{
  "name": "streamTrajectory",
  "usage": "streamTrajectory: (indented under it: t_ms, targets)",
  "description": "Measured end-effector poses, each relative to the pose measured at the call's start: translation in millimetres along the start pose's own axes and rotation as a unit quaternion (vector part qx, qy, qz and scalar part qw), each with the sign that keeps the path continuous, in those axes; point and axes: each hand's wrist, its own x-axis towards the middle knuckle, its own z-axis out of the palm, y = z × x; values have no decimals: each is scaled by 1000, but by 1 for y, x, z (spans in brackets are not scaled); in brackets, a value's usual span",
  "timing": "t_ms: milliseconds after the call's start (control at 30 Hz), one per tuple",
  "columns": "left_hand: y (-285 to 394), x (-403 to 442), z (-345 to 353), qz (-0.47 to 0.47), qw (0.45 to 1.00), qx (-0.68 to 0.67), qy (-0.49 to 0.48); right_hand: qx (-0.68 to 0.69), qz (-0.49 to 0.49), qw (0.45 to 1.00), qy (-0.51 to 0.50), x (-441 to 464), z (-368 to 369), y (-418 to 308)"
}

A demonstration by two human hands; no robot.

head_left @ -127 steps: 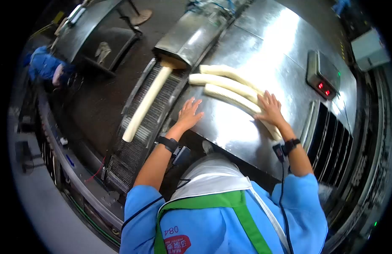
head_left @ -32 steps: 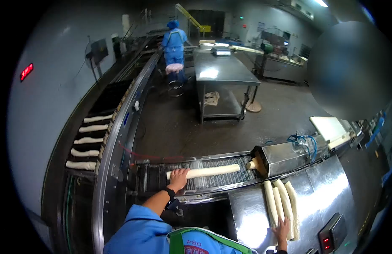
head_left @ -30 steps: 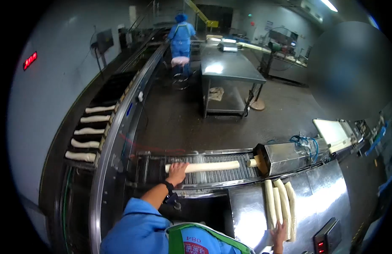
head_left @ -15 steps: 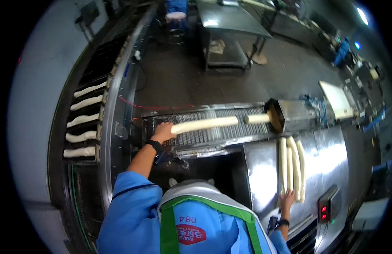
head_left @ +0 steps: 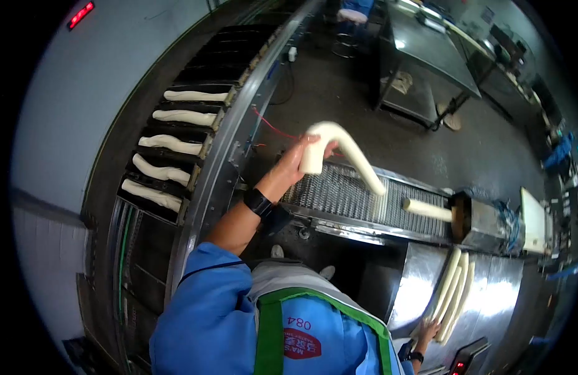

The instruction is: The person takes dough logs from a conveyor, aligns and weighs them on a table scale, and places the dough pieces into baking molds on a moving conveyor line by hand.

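Observation:
My left hand (head_left: 302, 154) is closed round one end of a thick pale dough rope (head_left: 359, 159). The rope is lifted and bends over the hand in a hook. One short end hangs beside my fingers, and the long part slopes down right toward the mesh conveyor (head_left: 331, 195). At lower right, my right hand (head_left: 429, 329) grips the near end of a dough rope among several dough ropes (head_left: 454, 289) lying side by side on a steel table (head_left: 415, 275). Its fingers curl over the ends and partly hide them.
Another dough piece (head_left: 427, 209) lies on the conveyor at the mouth of a metal machine (head_left: 485, 222). On my left, dough pieces (head_left: 178, 145) lie in dark trays behind a steel rail (head_left: 236, 137). A display with red digits (head_left: 467, 359) stands near the right hand.
My left hand has raised the dough rope off the conveyor, and it now bends. The right hand stays at the dough ropes on the table. The view has turned left.

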Motion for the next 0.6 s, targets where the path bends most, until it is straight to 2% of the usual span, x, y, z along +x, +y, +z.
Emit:
streamTrajectory:
  t_ms: [33, 67, 133, 200, 267, 333, 400, 467, 533, 567, 600]
  targets:
    - [21, -2, 0, 69, 997, 28, -16, -6, 5, 1000, -12, 2, 1, 4]
    - [44, -5, 9, 118, 993, 17, 10, 7, 4, 1000, -2, 1, -1, 5]
    - [86, -9, 19, 296, 946, 106, 77, -1, -2, 999, -40, 1, -5, 11]
    - [127, -15, 21, 372, 908, 146, 124, -24, -10, 1000, -7, 22, 28, 48]
    - [155, -5, -4, 430, 861, 192, 192, -51, 17, 998, -27, 21, 23, 40]
    - [176, 10, -39, 452, 837, 168, 259, -48, -9, 996, -69, 38, 37, 63]
    - [194, 21, -71, 454, 822, 132, 317, -58, 7, 995, -75, 37, 34, 55]
    - [205, 42, -139, 468, 806, 124, 340, -65, 16, 995, -78, 40, 34, 46]
    - [203, 51, -205, 328, 888, -74, 314, -67, 21, 994, -82, 40, 32, 40]
    - [196, 50, -222, 222, 888, -108, 388, -67, 21, 994, -85, 40, 31, 38]
    - [178, 54, -223, 188, 885, -50, 423, -64, 22, 994, -87, 40, 29, 37]
